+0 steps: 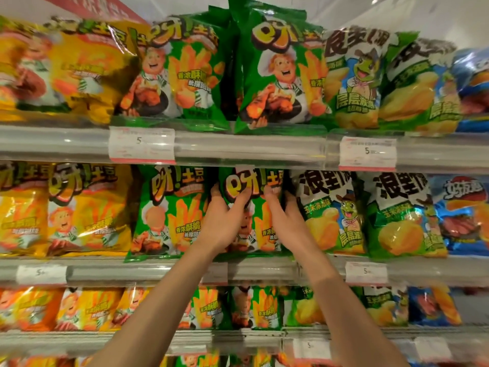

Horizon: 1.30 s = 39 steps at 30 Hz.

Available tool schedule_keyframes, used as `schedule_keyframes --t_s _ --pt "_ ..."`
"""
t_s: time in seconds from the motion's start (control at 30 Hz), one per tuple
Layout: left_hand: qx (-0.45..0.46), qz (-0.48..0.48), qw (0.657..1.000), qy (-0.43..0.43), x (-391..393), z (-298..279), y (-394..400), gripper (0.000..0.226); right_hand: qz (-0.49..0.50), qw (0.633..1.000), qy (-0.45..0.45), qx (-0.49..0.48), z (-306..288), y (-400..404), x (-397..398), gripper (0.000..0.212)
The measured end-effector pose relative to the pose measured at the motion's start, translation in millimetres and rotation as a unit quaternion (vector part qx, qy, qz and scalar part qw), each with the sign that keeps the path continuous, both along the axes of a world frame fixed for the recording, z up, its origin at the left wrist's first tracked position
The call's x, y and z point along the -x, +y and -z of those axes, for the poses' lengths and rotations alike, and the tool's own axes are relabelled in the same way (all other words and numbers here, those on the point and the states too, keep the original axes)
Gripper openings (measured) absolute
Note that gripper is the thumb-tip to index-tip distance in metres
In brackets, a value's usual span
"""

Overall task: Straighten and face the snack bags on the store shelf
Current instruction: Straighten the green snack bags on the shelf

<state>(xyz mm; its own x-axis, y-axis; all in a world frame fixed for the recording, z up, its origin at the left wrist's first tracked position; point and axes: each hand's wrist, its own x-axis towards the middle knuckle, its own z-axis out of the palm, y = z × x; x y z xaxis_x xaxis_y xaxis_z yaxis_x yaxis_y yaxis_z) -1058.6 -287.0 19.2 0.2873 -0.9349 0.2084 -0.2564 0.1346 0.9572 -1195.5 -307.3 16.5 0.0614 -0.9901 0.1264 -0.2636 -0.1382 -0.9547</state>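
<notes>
Head view: both hands are reaching up to the middle shelf (148, 268), working one green snack bag (254, 210) in the green column. Left hand (225, 221) is gripping the bag's upper left edge, thumb pressing over the front print. Right hand (284, 215) is clasping the upper right edge, fingers wrapping behind, next to the white-and-green corn chip bag (330, 210). Bag is standing upright, long axis vertical, front facing out, sitting between the two hands and directly ahead of them. Neither hand looks nearer; grip is symmetric. Neighbouring green bag (166, 210) to the left is leaning slightly. Next move probably needs squaring the held bag against the shelf lip.
</notes>
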Motion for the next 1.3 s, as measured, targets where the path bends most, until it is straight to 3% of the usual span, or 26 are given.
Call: schedule_keyframes --t_s 0.4,0.53,0.63,0.73,0.87,0.97,1.03,1.13,1.3 --pt "-0.017 -0.023 0.999 -0.042 5.5 -3.4 -1.9 0.088 0.021 0.999 0.042 -0.006 -1.3 -11.4 -0.1 0.082" --pt "0.061 -0.022 0.997 -0.030 0.2 10.5 -2.8 0.086 0.027 0.997 0.031 0.064 5.0 -6.5 -0.9 0.076" --pt "0.164 -0.042 0.975 -0.144 -6.5 16.2 2.8 0.070 0.051 0.974 0.105 0.197 5.5 1.4 6.1 0.068" --pt "0.194 -0.053 0.940 -0.277 -14.2 13.0 0.3 0.050 0.058 0.914 0.256 0.308 7.9 -2.5 13.2 0.061" --pt "0.161 -0.029 0.917 -0.363 -10.6 8.8 -1.5 0.044 0.056 0.863 0.381 0.327 14.2 -24.8 19.8 0.064" --pt "0.126 -0.017 0.901 -0.415 -13.9 11.7 -11.4 0.038 0.057 0.861 0.396 0.313 15.0 -33.5 21.6 0.065" --pt "0.127 0.001 0.910 -0.395 -15.1 11.4 -12.6 0.039 0.049 0.871 0.382 0.306 13.2 -32.4 22.1 0.066" --pt "0.122 0.016 0.950 -0.286 -18.1 2.6 0.5 0.050 0.030 0.886 0.349 0.302 7.4 -20.7 22.7 0.065" --pt "0.154 0.064 0.965 -0.204 -41.9 15.1 22.8 0.058 0.067 0.933 0.254 0.248 7.0 13.9 28.1 0.060"
